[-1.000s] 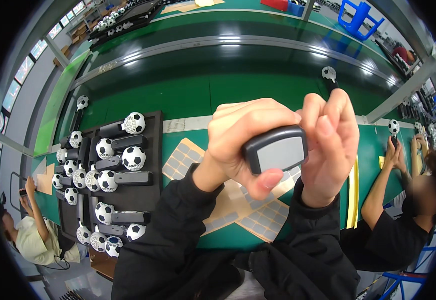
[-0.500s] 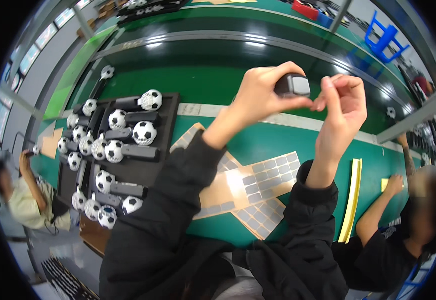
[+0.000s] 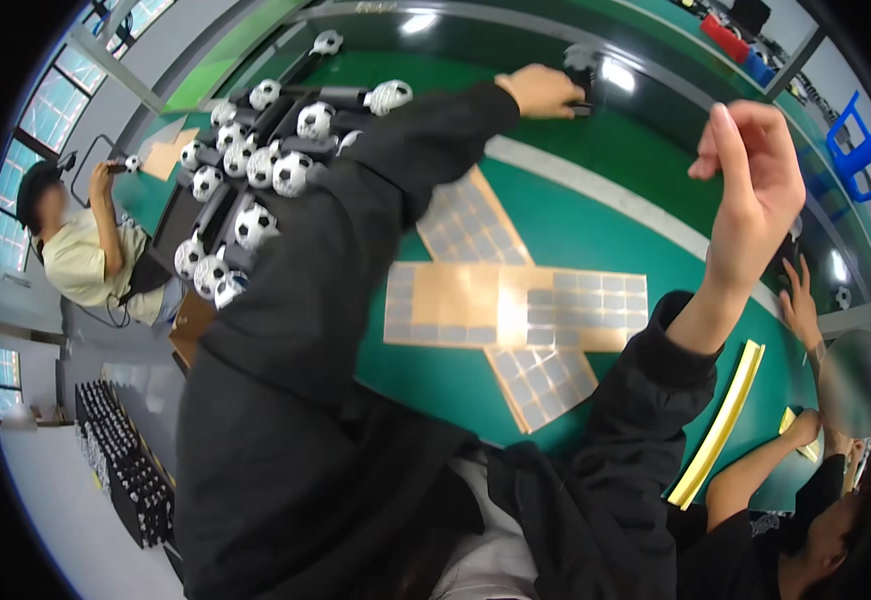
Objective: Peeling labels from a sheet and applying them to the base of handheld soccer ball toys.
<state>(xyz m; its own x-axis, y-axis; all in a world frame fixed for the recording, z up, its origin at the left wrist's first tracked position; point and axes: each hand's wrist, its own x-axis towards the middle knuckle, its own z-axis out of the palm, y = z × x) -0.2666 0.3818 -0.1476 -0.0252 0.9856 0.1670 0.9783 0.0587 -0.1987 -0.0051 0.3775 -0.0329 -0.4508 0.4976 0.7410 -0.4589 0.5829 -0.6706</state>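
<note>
My left hand (image 3: pixel 544 92) reaches out over the dark green surface beyond the pale rail. Its fingers close on a black handle (image 3: pixel 583 108), and a blurred, shadowed round end (image 3: pixel 581 58) shows just past it. My right hand (image 3: pixel 759 190) is raised on the right, fingers loosely curled and thumb upright, with nothing visible in it. Between my forearms, crossed brown sheets of grey rectangular stickers (image 3: pixel 586 308) lie on the green table; several stickers are gone from the upper sheet. To the left, soccer-ball-topped black handles (image 3: pixel 294 174) lie in a dark tray (image 3: pixel 178 222), partly hidden by my left sleeve.
A yellow angled strip (image 3: pixel 721 425) lies to the right. One person (image 3: pixel 91 250) works at the far left holding a ball-topped piece; another person's hand (image 3: pixel 804 428) is at the right. A blue stool (image 3: pixel 861 150) stands beyond. Black racks (image 3: pixel 126 465) sit lower left.
My left hand has moved away and forward with the black handle, apart from my right hand. The right hand has shifted right. The whole view has turned.
</note>
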